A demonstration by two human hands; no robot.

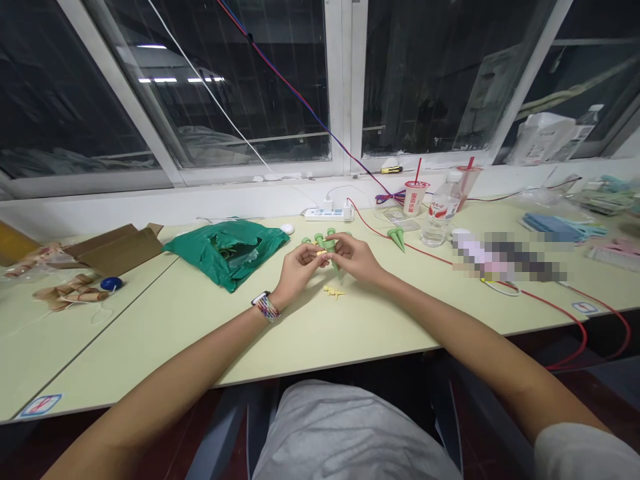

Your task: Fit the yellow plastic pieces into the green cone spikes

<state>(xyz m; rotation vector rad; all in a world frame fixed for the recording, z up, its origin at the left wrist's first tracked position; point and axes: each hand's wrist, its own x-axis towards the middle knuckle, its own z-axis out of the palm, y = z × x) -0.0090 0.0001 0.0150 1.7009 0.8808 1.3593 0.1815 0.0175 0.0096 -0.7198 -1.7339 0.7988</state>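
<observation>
In front of me, my left hand (299, 272) and my right hand (358, 259) meet above the table, fingers pinched. A green plastic cone (329, 245) points downward between the fingertips, with my right fingers closed on it. Against it, a small yellow piece (321, 253) shows at the tips of my left fingers; its exact shape is too small to make out. Just below the hands lies a little yellow lizard-like figure (333, 292). Several more green cones (319, 237) stand behind my fingers, partly hidden. Farther right, a few green cones (397, 239) lie grouped together.
A torn green plastic bag (255, 248) lies left of my hands, near a cardboard box (117, 250) and wooden toy pieces (75, 292). Behind is a power strip (327, 214). To the right stand a water bottle (440, 213) and drink cups (414, 199); a red cable (430, 255) crosses the table.
</observation>
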